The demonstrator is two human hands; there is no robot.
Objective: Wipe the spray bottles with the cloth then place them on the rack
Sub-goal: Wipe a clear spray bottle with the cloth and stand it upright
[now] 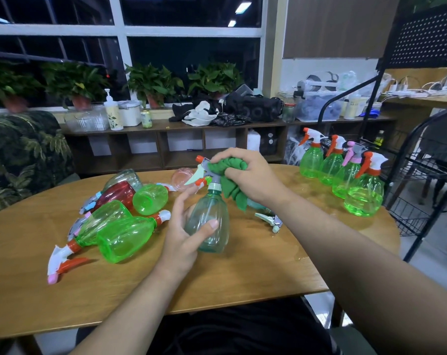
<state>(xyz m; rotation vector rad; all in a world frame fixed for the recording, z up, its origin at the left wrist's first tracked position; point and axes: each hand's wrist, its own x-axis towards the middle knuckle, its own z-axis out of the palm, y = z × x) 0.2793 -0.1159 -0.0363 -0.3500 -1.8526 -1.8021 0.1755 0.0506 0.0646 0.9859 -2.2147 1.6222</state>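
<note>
The pale teal spray bottle point(209, 221) is standing upright over the middle of the wooden table point(243, 278). It isn't clear whether its base is resting on the wood or hanging just clear of it. The left hand point(184, 234) is gripping the bottle's body, with the thumb curling across the front and the fingers wrapping round the far side. The right hand point(245, 172) is clutching a bunched green cloth point(230, 167), fingers curling tightly round it. It is pressing the cloth against the bottle's grey trigger head point(204, 172), and a tail of cloth is hanging down beside the neck.

This bottle looks to be in the middle of its wipe.

Four green spray bottles point(363, 196) are standing in a row at the table's right edge, just beside the black wire rack point(422, 175). They are probably wiped, but they are sitting on the table, not on a shelf, so racking appears to be left.

On the left, a heap of bottles point(125, 237) is lying on its side, mostly green, with one dark red point(117, 193). These are likely waiting for the cloth. Another trigger head point(268, 219) is poking out from behind the right forearm.
</note>
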